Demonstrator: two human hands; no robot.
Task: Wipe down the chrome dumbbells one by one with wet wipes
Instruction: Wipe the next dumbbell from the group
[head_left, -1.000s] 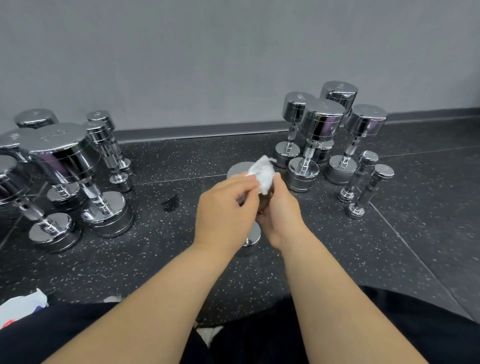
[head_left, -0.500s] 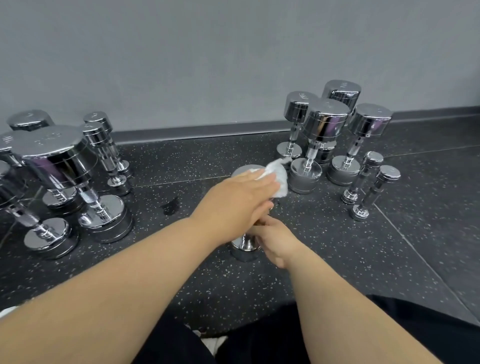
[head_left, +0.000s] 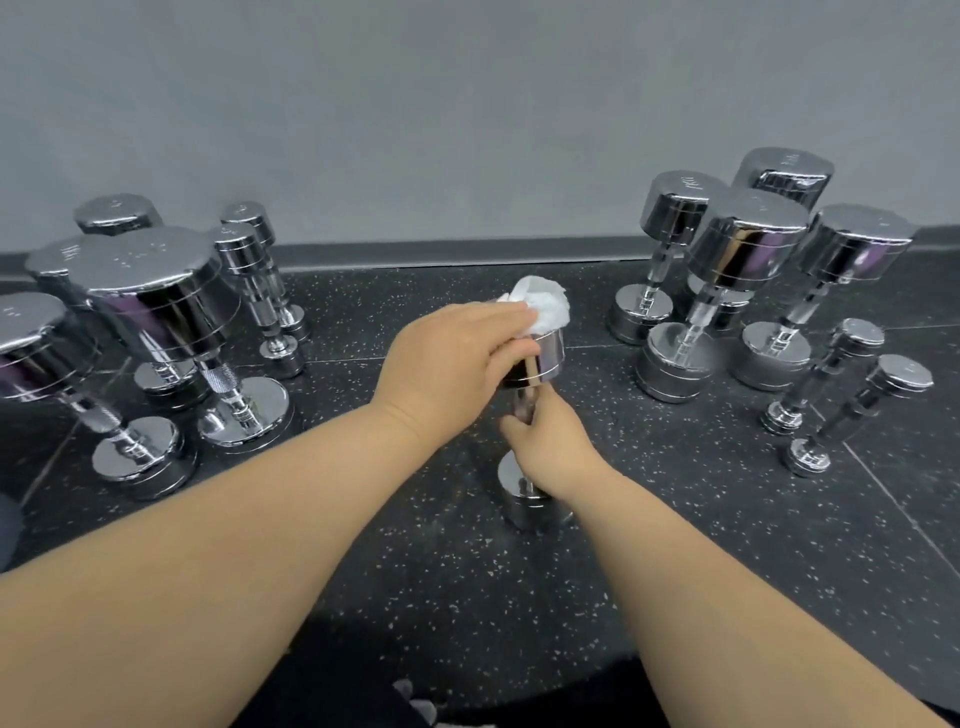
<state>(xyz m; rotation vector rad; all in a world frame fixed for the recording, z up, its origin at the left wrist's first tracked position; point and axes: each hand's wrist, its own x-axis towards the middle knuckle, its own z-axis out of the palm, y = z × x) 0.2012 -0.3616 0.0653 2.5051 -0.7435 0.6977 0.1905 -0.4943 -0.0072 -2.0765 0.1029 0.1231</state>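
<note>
A chrome dumbbell (head_left: 543, 358) stands upright on a dark speckled floor (head_left: 415, 561), in the middle and a little short of the far edge, where a grey wall (head_left: 467, 130) rises. The right hand (head_left: 553, 449) is closed round the dumbbell's handle. The left hand (head_left: 452, 358) lies over the top head, its fingers holding a crumpled white wipe (head_left: 545, 309) against the metal. More chrome dumbbells stand on end in a left cluster (head_left: 156, 312) toward the floor's left edge and a right cluster (head_left: 748, 270) toward its right edge.
</note>
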